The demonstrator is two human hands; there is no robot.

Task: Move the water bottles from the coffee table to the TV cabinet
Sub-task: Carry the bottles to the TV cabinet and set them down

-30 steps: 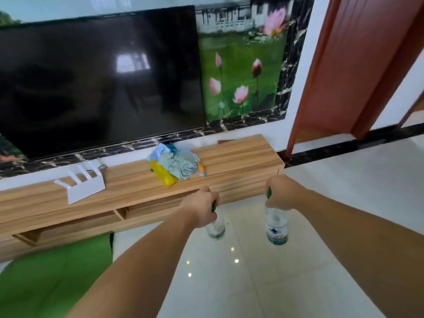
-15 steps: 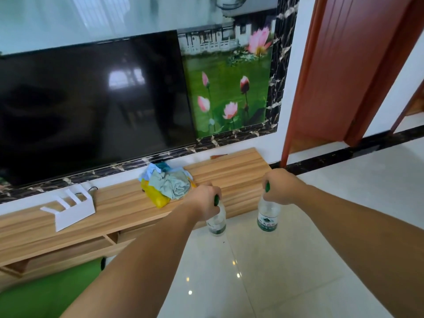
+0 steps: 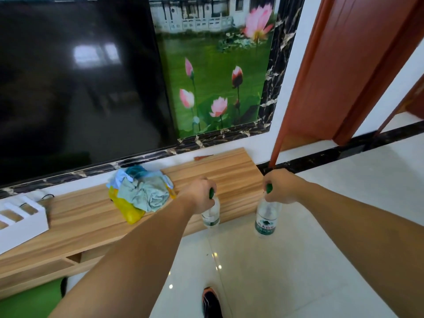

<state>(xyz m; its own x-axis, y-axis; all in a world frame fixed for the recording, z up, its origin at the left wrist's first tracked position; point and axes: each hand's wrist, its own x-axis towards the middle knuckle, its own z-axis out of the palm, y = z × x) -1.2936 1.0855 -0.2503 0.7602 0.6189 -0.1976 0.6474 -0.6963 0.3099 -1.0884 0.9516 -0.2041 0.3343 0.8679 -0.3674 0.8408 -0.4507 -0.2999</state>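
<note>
I hold two clear water bottles with green caps and green labels by their necks. My left hand [image 3: 200, 194] grips the left bottle [image 3: 211, 215], which hangs at the front edge of the wooden TV cabinet [image 3: 220, 173]. My right hand [image 3: 278, 188] grips the right bottle [image 3: 266, 218], which hangs over the tiled floor just past the cabinet's right end. Both bottles hang upright and touch no surface.
A heap of cloths and a yellow bag [image 3: 140, 195] lies on the cabinet left of my left hand. A white router [image 3: 20, 220] stands at the far left. A large TV [image 3: 78, 83] hangs above. A red-brown door frame [image 3: 325, 83] is right. My shoe [image 3: 212, 302] shows below.
I have stepped closer to the cabinet. Both hands with their bottles now sit nearer its right end, and the cabinet fills more of the view.
</note>
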